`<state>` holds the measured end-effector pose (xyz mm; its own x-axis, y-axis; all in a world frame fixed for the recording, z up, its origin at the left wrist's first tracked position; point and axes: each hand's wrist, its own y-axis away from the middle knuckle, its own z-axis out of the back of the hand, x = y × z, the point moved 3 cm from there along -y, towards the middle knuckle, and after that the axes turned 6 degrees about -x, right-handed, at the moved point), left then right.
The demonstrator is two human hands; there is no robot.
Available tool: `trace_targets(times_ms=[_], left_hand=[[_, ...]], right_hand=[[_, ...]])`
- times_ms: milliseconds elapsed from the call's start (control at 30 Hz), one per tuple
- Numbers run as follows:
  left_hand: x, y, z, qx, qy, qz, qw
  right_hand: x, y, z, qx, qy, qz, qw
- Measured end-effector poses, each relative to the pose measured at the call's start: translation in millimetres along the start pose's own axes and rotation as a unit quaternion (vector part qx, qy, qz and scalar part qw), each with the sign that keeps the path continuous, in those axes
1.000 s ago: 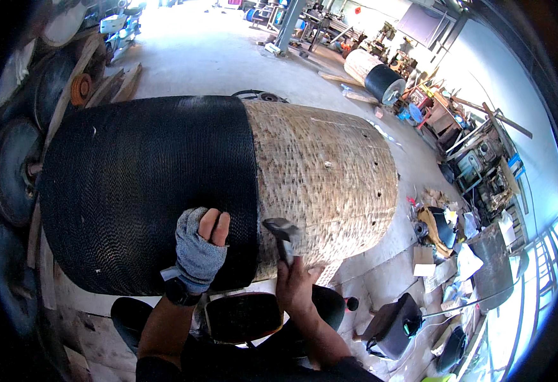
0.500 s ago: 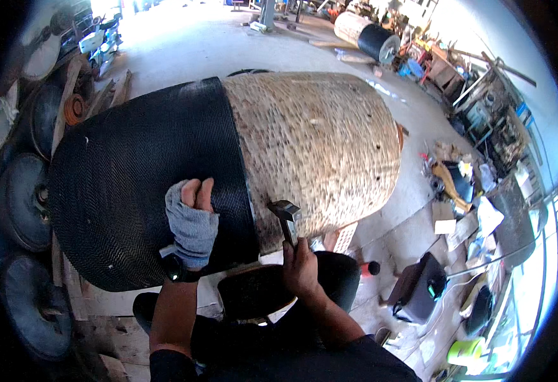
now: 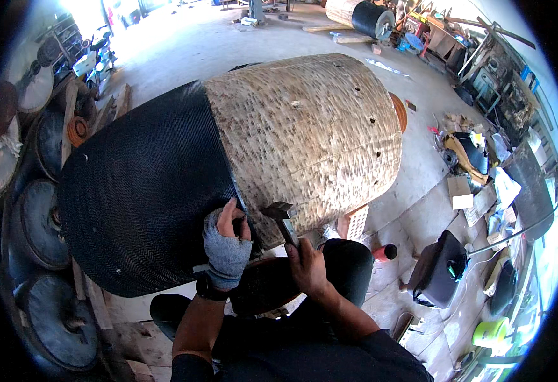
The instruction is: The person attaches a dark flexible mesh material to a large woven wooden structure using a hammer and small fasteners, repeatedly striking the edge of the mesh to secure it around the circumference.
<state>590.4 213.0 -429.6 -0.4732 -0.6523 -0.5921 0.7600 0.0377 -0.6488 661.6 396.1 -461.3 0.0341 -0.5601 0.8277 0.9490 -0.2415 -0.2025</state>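
Lg. drum [image 3: 311, 134] on its side, blk ribbed wrap [image 3: 139, 184] on L part, R part bare & pitted.
Gloved L hand [image 3: 227, 247] at wrap's edge, fingers curled, can't tell if holding anything; R hand [image 3: 308, 270] closed round hammer [image 3: 284, 221] handle, head nr. bare part.

The pale, scuffed floor [image 3: 177, 48] carries a red-and-black cylinder [image 3: 385, 253], a dark boxy case [image 3: 439, 268], a piece of cardboard [image 3: 461, 193], a yellow-green bucket [image 3: 490, 332] and, farther off, wooden planks [image 3: 327, 28] near a scatter of mixed clutter along the right side.
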Motion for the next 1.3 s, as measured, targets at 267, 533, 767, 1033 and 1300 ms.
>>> trace_targets(times_ms=[267, 533, 767, 1033, 1300], left_hand=[[-13.5, -15.0, 0.3, 0.025, -0.071, -0.026, 0.997], [-24.2, -17.5, -4.7, 0.011, -0.076, 0.02, 0.997], [-28.9, -17.4, -9.5, 0.0, -0.084, 0.038, 0.996], [-34.1, -20.2, -7.5, -0.004, -0.09, 0.064, 0.994], [-37.0, -20.0, -7.0, -0.036, -0.099, 0.034, 0.994]], right_hand=[[-0.7, 1.1, 1.7, 0.042, 0.007, -0.037, 0.998], [22.7, -1.7, 5.1, 0.005, -0.032, 0.045, 0.998], [28.3, -2.5, 2.0, 0.0, 0.013, 0.065, 0.998], [27.1, -4.3, 1.7, 0.022, 0.072, 0.042, 0.996], [22.0, -2.3, 3.9, 0.002, 0.077, 0.057, 0.995]])
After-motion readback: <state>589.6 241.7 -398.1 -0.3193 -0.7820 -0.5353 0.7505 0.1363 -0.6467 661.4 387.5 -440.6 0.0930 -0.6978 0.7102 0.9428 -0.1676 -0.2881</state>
